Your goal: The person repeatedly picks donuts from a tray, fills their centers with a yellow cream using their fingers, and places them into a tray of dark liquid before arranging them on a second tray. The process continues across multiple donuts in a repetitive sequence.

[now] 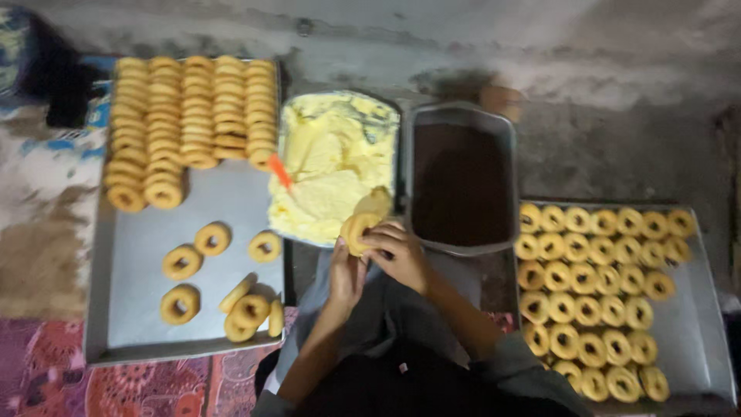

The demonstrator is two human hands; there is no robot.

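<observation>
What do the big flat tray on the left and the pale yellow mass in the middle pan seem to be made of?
Left tray: probably metal, a dull grey sheet with a raised rim. Yellow mass: looks like soft cream or butter filling, with smeared ridges; its exact kind is unclear.

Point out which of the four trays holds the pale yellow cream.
The tray of yellow cream in the middle, just left of the tray of dark brown filling. The two outer trays hold only ring-shaped pastries, and it alone has an orange spatula.

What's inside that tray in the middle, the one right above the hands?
The middle tray holds pale yellow cream with an orange tool stuck in it. The cream covers the tray's bottom, so nothing beneath it shows.
</observation>
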